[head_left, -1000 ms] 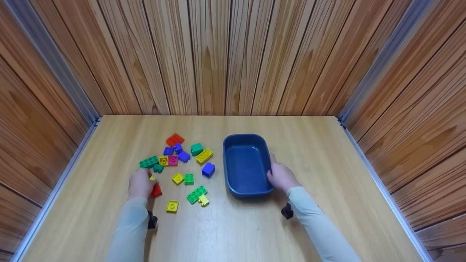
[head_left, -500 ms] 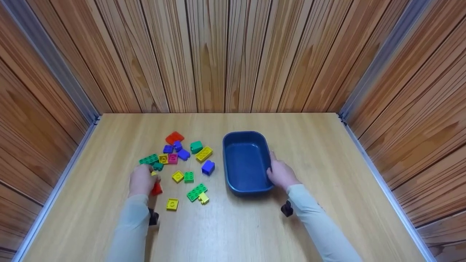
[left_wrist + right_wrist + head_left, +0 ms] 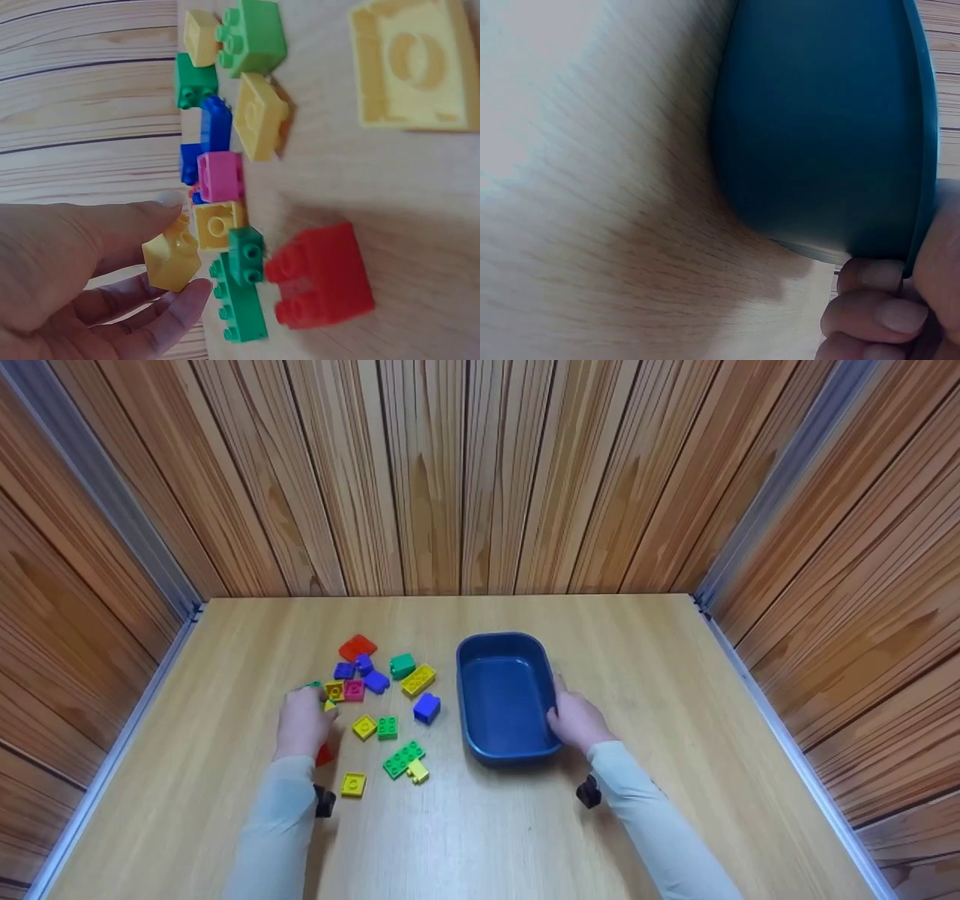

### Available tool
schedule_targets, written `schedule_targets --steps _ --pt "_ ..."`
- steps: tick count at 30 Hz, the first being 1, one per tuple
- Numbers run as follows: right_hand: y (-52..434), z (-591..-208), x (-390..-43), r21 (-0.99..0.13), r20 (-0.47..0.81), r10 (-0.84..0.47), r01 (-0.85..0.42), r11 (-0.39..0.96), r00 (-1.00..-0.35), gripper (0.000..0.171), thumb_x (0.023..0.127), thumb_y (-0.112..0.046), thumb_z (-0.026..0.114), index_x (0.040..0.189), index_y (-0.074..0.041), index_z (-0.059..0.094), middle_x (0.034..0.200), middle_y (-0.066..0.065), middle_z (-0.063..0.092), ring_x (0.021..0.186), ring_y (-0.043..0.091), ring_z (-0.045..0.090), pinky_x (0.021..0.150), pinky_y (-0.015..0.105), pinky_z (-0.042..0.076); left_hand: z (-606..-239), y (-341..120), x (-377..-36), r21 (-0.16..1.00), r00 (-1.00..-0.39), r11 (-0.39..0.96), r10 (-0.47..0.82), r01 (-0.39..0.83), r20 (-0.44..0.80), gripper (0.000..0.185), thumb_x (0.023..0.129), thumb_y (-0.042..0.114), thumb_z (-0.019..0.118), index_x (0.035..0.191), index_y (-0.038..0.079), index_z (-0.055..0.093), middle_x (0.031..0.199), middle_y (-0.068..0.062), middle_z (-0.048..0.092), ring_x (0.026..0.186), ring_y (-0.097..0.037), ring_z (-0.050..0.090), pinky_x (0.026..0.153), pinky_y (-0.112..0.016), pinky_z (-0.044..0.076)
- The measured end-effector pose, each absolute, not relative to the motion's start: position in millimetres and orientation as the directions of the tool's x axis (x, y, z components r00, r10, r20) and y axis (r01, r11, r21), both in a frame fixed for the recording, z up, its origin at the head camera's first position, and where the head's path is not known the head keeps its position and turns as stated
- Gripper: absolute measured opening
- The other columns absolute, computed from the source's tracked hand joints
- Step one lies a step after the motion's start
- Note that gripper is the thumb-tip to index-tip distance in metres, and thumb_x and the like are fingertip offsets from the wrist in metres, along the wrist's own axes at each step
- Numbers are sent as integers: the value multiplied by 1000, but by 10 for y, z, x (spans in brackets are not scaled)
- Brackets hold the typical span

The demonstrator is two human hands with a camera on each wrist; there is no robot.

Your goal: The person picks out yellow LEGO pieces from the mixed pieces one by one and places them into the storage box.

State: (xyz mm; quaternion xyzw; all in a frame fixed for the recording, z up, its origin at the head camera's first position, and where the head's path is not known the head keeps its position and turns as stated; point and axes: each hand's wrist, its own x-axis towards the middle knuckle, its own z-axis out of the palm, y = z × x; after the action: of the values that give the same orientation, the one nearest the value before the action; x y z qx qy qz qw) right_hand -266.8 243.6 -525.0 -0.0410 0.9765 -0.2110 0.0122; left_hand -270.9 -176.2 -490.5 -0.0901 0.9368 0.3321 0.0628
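Yellow brick (image 3: 172, 259) sits pinched in your left hand (image 3: 301, 724), at nine o'clock of the scattered bricks on the worktop (image 3: 480, 832). Lift it straight, clear of the green brick (image 3: 238, 296) beside it. Your right hand (image 3: 576, 721) clasps the blue tub (image 3: 504, 697) rim at three o'clock; hold it steady.

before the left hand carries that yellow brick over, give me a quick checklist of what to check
1. Left hand grips the yellow brick: ok, pinched between thumb and fingers.
2. Brick clear of the table: cannot tell.
3. Right hand steadies the blue tub: ok, fingers curl round its right rim.
4. Tub has room: ok, nothing visible inside.
5. Path to the tub: not ok, loose bricks such as the blue brick lie between; lift over them.
6. Red brick beside the left hand: ok, apart from the fingers.
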Motion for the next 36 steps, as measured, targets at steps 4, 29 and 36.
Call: schedule_targets --steps 4,29,36 --pt "2422 -5230 -2657 -420 -30 -68 -49 906 -997 66 94 -13 53 150 1 20 94 22 65 73 26 62 71 44 53 -4878 -1706 -2712 614 -982 769 -101 -179 -160 41 92 9 64 128 -7 54 120 -26 55 106 -38 55 94 -50 46" --pt "2410 -5243 -2639 -430 0 -45 -41 902 -999 64 93 -13 55 149 -1 26 90 19 65 71 25 61 67 43 52 -4530 -764 -3096 675 -996 738 52 -11 -73 35 90 14 67 122 0 61 117 -19 62 102 -32 62 89 -44 51" --pt "2404 -5228 -2631 -450 -26 -33 -18 893 -999 63 94 -12 53 150 -3 25 90 16 64 68 21 59 63 38 51 -4444 -423 -3170 663 -997 746 73 53 -1 33 89 17 69 117 0 64 112 -18 64 93 -30 64 82 -41 54"
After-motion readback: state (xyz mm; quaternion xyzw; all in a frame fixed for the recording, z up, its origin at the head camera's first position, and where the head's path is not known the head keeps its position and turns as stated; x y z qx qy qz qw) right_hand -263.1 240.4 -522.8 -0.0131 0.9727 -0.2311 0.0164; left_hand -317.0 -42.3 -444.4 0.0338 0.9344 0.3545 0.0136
